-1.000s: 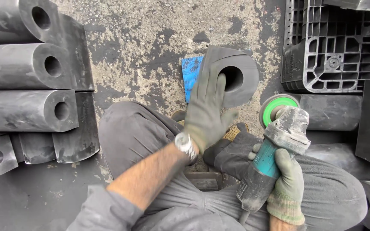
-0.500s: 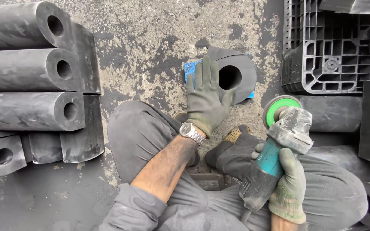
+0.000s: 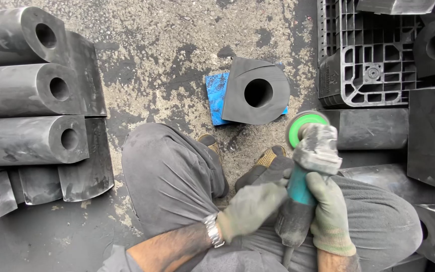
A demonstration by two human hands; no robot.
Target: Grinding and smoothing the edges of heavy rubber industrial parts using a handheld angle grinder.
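The block (image 3: pixel 256 92) with the round hole looks like matt black rubber, smooth on its face. Under it lies a blue plastic sheet (image 3: pixel 216 95), scuffed. The floor (image 3: pixel 167 45) around the block is rough, patchy concrete. Below the block, the grinder (image 3: pixel 305 166) has a dusty grey metal head and a teal plastic body. Both hands, left hand (image 3: pixel 250 207) and right hand (image 3: pixel 331 214), wear soft knitted cloth gloves.
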